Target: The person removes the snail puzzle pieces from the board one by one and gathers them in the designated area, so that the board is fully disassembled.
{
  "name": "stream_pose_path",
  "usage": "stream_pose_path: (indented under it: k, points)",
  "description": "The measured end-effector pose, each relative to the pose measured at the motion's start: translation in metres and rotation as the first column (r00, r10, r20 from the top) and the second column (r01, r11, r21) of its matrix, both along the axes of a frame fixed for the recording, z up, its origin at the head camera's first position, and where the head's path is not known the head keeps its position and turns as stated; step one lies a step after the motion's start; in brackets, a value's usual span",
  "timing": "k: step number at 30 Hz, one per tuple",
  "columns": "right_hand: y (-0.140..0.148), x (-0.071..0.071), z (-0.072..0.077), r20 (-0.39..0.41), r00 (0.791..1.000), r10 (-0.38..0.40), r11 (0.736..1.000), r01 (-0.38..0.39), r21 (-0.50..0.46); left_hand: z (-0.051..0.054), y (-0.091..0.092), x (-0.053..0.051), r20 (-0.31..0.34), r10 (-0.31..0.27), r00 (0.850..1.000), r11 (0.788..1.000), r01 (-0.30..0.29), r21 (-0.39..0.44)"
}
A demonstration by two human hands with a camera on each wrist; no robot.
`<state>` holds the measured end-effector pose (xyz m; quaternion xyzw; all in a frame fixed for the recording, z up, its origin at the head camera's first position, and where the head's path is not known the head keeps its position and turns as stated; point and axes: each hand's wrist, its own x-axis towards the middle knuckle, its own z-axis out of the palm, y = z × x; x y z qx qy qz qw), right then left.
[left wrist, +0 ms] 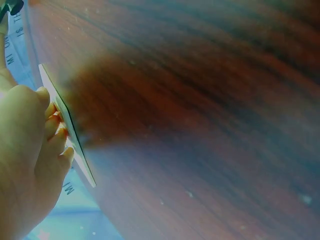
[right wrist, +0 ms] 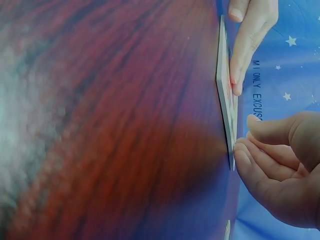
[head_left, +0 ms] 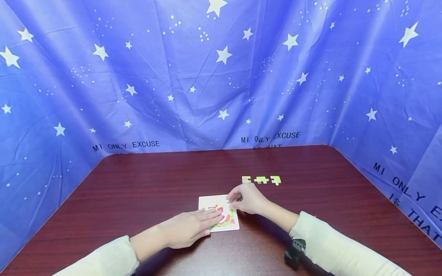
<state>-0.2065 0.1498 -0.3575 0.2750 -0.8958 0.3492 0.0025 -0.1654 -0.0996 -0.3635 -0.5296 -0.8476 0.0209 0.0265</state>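
A square white-bordered puzzle board (head_left: 223, 230) with a red and green picture lies on the table. My left hand (head_left: 188, 229) lies flat across its left and middle part, fingers extended, covering some of the picture. At the board's upper right corner, my right hand (head_left: 250, 199) bends its fingers down, fingertips touching the surface. In the right wrist view the thumb of my right hand (right wrist: 285, 160) stands a little apart from the index finger, with no piece visible between them. The left wrist view shows my left hand (left wrist: 27, 155) over the board (left wrist: 82, 155), seen edge-on.
Behind my right hand, three loose green puzzle pieces lie in a row: a left one (head_left: 246, 179), a middle one (head_left: 262, 180) and a right one (head_left: 276, 179). A blue curtain (head_left: 193, 65) with white stars surrounds the dark red table (head_left: 138, 184) at the back and sides.
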Motion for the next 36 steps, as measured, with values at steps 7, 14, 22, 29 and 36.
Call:
stream_pose_path:
  k: [7, 14, 22, 29, 36]
  points:
    - [-0.0025, 0.001, -0.0012, -0.031, 0.998, 0.049, 0.997, -0.047, 0.063, -0.0025, -0.0014, -0.0015, 0.018, -0.007, 1.0, 1.0, 0.007, 0.023]
    - [-0.0032, 0.002, -0.0012, -0.108, 0.99, 0.095, 0.99, -0.082, 0.115, -0.005, -0.0017, -0.0045, 0.026, -0.009, 1.0, 0.999, 0.008, 0.05]
    - [-0.0067, 0.0014, 0.0008, -0.064, 0.995, 0.073, 0.991, -0.065, 0.119, -0.0043, -0.0012, -0.0046, -0.035, -0.032, 0.999, 0.999, 0.033, 0.031]
    - [-0.01, -0.0014, 0.0044, 0.04, 0.999, 0.035, 0.996, -0.038, 0.086, -0.0054, 0.0, -0.0054, 0.037, 0.009, 0.999, 0.999, -0.011, 0.046]
    - [-0.01, -0.0022, 0.0034, 0.068, 0.997, 0.03, 0.995, -0.036, 0.09, -0.0049, -0.0001, -0.0049, 0.029, 0.006, 1.0, 0.999, -0.007, 0.031]
